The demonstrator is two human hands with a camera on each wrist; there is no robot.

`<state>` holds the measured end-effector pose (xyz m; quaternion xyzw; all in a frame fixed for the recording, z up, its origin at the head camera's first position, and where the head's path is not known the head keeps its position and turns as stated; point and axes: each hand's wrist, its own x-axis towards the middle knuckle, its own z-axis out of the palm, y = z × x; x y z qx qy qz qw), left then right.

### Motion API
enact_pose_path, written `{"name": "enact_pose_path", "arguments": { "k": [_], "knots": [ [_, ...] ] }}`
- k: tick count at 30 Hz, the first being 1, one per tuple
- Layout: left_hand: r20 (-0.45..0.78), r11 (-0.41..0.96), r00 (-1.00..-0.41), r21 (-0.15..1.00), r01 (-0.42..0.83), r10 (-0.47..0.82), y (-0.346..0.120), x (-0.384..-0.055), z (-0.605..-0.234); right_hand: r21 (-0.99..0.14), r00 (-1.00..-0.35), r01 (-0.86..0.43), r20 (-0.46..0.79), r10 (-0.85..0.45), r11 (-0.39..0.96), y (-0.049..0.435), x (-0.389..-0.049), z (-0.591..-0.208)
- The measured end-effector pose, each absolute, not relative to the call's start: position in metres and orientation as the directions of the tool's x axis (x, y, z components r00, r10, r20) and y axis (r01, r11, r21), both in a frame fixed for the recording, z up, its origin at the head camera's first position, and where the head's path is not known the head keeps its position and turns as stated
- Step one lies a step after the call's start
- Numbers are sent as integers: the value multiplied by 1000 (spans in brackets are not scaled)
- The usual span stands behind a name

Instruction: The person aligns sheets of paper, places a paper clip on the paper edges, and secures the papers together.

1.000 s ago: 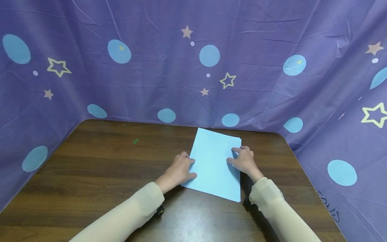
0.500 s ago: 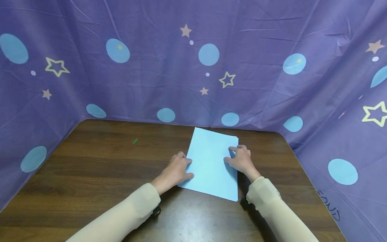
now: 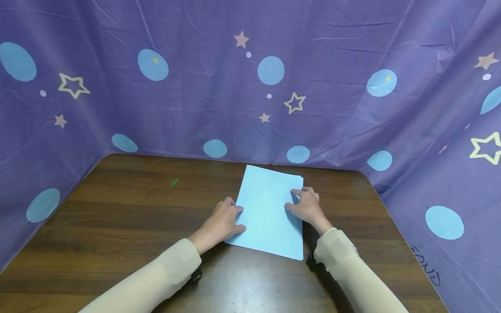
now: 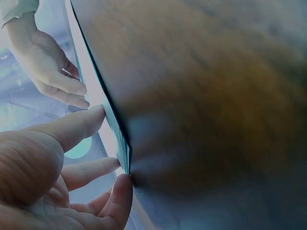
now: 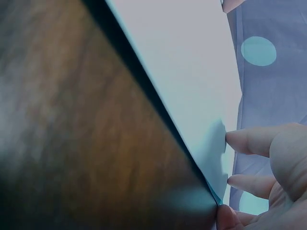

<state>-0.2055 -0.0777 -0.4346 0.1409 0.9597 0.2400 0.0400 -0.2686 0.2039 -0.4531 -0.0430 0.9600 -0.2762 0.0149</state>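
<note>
A stack of pale blue paper sheets lies on the table, slightly turned, with a few edges out of line at its right side. My left hand grips the stack's left edge, thumb and index finger on the top sheet. In the left wrist view, other fingers of the left hand curl against the layered edge of the stack. On the right edge, my right hand holds the sheets the same way. The right wrist view shows the right hand with two fingertips on top of the paper and another at its edge.
A small green paper clip lies toward the back left of the dark wooden table. Purple curtains with blue dots and stars enclose the table at the back and sides.
Both hands and the paper stack have slid a little to the left across the table. The grip on the edges looks the same, and the paper clip has stayed put.
</note>
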Motion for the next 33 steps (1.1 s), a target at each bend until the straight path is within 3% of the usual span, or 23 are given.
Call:
{"name": "enact_pose_path", "arguments": {
  "k": [33],
  "knots": [
    [-8, 860, -968, 460, 221, 253, -105, -195, -434, -533, -987, -149, 29, -158, 833, 174, -273, -454]
  ]
}}
